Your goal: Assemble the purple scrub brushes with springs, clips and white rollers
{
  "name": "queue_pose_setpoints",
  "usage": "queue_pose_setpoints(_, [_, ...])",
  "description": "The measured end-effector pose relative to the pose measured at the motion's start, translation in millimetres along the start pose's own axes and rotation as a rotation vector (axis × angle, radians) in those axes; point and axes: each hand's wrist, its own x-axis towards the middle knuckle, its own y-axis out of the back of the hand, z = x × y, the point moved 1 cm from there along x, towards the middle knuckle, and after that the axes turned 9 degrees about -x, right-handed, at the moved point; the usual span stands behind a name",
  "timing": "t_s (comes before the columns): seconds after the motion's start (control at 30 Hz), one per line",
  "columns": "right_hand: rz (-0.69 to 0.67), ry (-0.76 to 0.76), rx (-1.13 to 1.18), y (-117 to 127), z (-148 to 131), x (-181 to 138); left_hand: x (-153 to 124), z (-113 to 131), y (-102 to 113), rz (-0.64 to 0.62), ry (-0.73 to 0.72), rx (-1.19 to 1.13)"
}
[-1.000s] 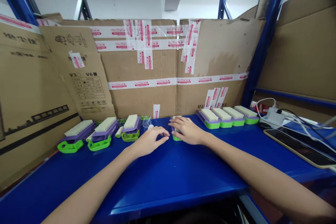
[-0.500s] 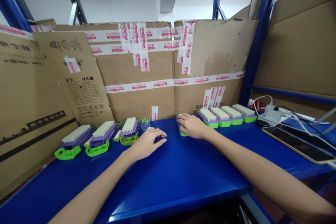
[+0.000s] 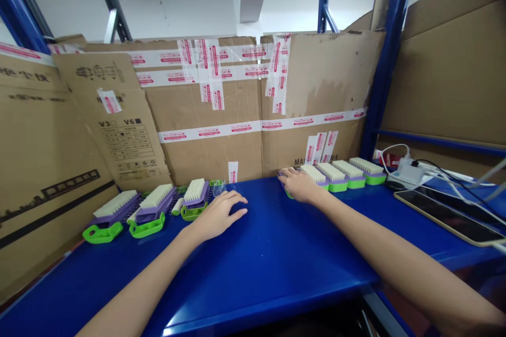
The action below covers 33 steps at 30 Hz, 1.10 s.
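My right hand (image 3: 299,186) is wrapped over a scrub brush (image 3: 290,195) that stands bristles up at the left end of a row. Most of that brush is hidden under my fingers; a bit of green edge shows below. Beside it, touching or nearly so, is another white-bristled brush (image 3: 314,174) with a purple and green body. My left hand (image 3: 221,210) hovers or rests over the blue table, fingers apart and nothing in it. Just left of it lies a purple brush (image 3: 196,192) with a green handle piece (image 3: 192,214).
Two more purple brushes, one at the far left (image 3: 114,205) and one nearer (image 3: 157,197), lie with green pieces. Taped cardboard (image 3: 213,155) walls the back of the blue table (image 3: 253,274). A phone (image 3: 446,216), cables and a white charger (image 3: 410,171) sit at the right.
My right hand has slid the brush to the right, up against the row. My left hand has barely moved. The view has shifted slightly.
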Motion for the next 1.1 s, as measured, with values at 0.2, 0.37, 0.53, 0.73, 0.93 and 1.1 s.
queue_pose_setpoints(0.2, [-0.005,-0.036,-0.015,-3.6,1.1,1.0,-0.1,-4.2,4.7,0.012,0.003,0.055])
queue_pose_setpoints(0.37, [-0.010,-0.070,-0.033,-2.8,2.2,0.6,0.4,-7.5,12.1,0.061,0.010,0.140])
queue_pose_setpoints(0.53, [-0.011,-0.077,-0.034,-2.7,5.0,0.5,-0.3,-13.9,24.9,0.151,0.091,0.278])
queue_pose_setpoints(0.73, [-0.016,-0.082,-0.048,-4.4,3.7,1.2,-0.8,-25.3,32.1,0.229,0.305,0.526])
queue_pose_setpoints(0.93, [0.005,-0.083,-0.058,-0.6,-3.0,-1.7,-0.6,-34.4,25.9,0.281,0.409,0.538])
queue_pose_setpoints(1.1, [0.041,-0.047,-0.058,4.8,-5.4,-2.3,-1.3,-40.9,21.6,0.249,0.474,0.527])
